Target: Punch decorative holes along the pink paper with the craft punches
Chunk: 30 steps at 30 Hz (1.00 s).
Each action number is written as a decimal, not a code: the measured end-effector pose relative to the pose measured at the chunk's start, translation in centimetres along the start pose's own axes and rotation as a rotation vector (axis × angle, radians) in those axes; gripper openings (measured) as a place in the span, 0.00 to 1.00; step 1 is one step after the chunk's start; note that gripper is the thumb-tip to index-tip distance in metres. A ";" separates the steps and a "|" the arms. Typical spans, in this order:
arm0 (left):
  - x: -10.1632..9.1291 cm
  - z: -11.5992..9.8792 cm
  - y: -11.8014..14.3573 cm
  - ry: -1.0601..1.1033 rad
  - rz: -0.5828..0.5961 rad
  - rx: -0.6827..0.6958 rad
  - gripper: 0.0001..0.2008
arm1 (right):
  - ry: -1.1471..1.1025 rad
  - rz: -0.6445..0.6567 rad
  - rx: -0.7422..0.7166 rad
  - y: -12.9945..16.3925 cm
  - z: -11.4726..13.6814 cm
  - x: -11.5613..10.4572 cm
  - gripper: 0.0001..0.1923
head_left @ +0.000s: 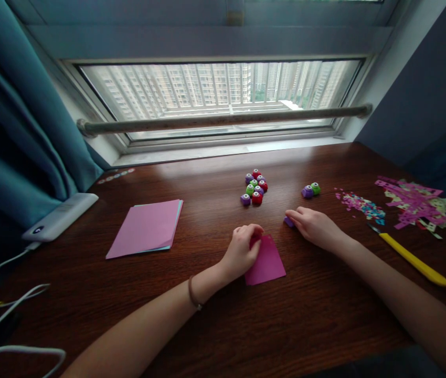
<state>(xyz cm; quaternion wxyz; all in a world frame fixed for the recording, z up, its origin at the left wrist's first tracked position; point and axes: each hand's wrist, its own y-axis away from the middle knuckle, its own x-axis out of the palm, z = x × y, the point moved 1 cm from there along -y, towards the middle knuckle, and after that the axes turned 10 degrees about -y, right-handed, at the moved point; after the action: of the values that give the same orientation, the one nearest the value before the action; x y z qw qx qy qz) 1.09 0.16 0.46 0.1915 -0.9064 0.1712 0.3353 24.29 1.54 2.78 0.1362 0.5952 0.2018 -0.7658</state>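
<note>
Worktop [207, 315], head view: dark wood-grain surface below a window [223, 89]; a horizontal rail [223, 123] crosses in front of the glass. Left hand [244, 249]: placed over the upper left part of a magenta sheet [268, 265], which lies flat at the near centre of the worktop. The fingers of this hand are curled; the hand hides their undersides, and whether they grip the sheet or a reddish part visible between them cannot be told. A brown band [193, 294] encircles the left wrist.

Right hand [313, 226]: positioned beyond and to the right of the sheet, apart from it. Its fingers are closed on a small purple punch [288, 222], partly covered by the hand.

Beyond the hands, a cluster of red, purple and green punches [254, 189] stands at centre. To its right, a separate pair, one purple punch [307, 192] and one green punch [315, 188], stands side by side. Farther right: paper confetti [360, 206], cut paper strips [420, 202] in a loose pile, and a yellow-handled tool [414, 260], laid diagonally. Left side: a paper stack [144, 226], pink sheet uppermost with light-blue edges showing, and a white device [61, 216] with a cable attached, beside the blue curtain [22, 115].
</note>
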 end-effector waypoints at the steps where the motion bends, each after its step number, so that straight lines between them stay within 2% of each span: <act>1: 0.0 0.1 -0.1 0.043 -0.008 -0.020 0.09 | 0.020 0.017 -0.005 0.2 0.2 0.0 0.13; 7: -0.1 0.6 -0.4 0.276 -0.025 -0.114 0.10 | 0.041 0.013 -0.008 1.0 1.0 0.5 0.11; 9: -0.1 0.7 -0.4 0.327 -0.028 -0.141 0.12 | -0.062 -0.031 -0.008 1.2 0.9 0.8 0.13; 13: -0.1 0.9 -0.5 0.415 -0.030 -0.179 0.15 | -0.440 -0.119 -0.014 1.5 0.7 1.2 0.18; 19: 0.0 1.0 -0.7 0.529 -0.035 -0.211 0.18 | -0.839 -0.070 0.011 1.5 1.3 1.3 0.10; 25: -0.2 0.8 -0.7 0.586 -0.043 -0.228 0.18 | -1.040 0.006 0.080 1.6 1.6 1.8 0.11; 30: -0.2 0.8 -0.8 0.604 -0.037 -0.238 0.18 | -1.053 0.022 0.080 1.6 1.6 1.9 0.12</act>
<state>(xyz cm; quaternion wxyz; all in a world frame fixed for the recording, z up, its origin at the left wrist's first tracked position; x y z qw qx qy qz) 0.87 1.20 0.23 0.0310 -0.9839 0.1634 0.0651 23.11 -0.54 1.05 0.2043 0.1368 0.0706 -0.9667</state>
